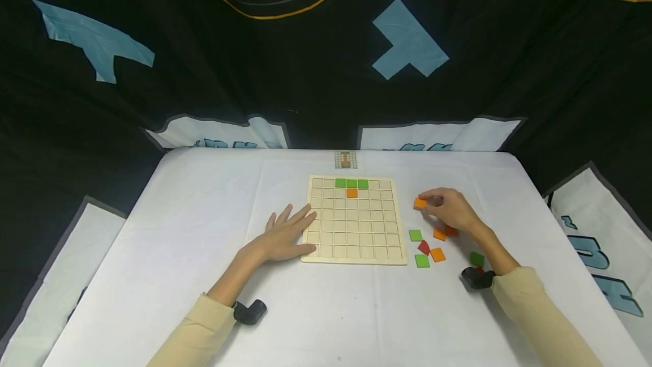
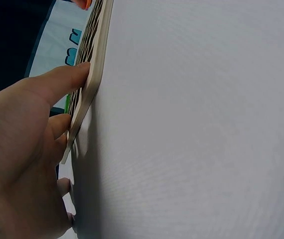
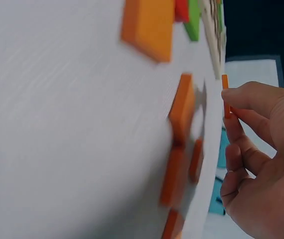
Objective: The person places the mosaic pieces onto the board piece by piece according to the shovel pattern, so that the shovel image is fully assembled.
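Observation:
A wooden grid board (image 1: 355,234) lies on the white table, with three green tiles (image 1: 351,183) in its top row and an orange tile (image 1: 352,192) below the middle one. My left hand (image 1: 282,238) rests at the board's left edge, fingers spread and straight; in the left wrist view the thumb (image 2: 67,79) touches the rim. To the right of the board my right hand (image 1: 450,208) pinches an orange tile (image 1: 420,203) between thumb and fingers. The right wrist view shows that pinched tile (image 3: 225,97) raised off the table.
Loose orange tiles (image 1: 437,254), green tiles (image 1: 422,261) and a red piece (image 1: 424,247) lie right of the board. A green tile (image 1: 477,259) and a red piece lie by my right wrist. A small patterned card (image 1: 346,159) lies beyond the board. Black cloth hangs behind the table.

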The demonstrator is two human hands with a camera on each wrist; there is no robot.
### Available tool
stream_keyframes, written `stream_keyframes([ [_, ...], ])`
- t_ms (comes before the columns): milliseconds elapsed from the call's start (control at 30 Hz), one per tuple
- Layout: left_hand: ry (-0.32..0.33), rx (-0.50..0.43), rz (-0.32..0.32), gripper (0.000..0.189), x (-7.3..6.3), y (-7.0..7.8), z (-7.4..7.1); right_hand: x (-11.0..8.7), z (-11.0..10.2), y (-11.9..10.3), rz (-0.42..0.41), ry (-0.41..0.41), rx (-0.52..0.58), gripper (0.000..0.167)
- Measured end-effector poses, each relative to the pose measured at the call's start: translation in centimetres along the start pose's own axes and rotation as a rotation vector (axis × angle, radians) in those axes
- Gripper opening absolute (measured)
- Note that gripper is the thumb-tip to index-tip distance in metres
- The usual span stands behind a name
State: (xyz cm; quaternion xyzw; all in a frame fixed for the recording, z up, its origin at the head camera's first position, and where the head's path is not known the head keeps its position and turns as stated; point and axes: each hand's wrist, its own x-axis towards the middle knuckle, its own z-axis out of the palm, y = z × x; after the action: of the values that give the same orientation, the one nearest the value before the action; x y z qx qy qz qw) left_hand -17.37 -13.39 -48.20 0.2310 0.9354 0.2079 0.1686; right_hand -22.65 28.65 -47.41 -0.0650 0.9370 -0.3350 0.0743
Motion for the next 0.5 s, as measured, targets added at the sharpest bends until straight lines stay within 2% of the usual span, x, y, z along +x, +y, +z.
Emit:
stream_keyframes([
  [500,0.0,0.011,-0.004,0.081,-0.1,0.0,0.0,2.1,2.1,-6.6,-0.152,-0.045,0.079,0.033],
])
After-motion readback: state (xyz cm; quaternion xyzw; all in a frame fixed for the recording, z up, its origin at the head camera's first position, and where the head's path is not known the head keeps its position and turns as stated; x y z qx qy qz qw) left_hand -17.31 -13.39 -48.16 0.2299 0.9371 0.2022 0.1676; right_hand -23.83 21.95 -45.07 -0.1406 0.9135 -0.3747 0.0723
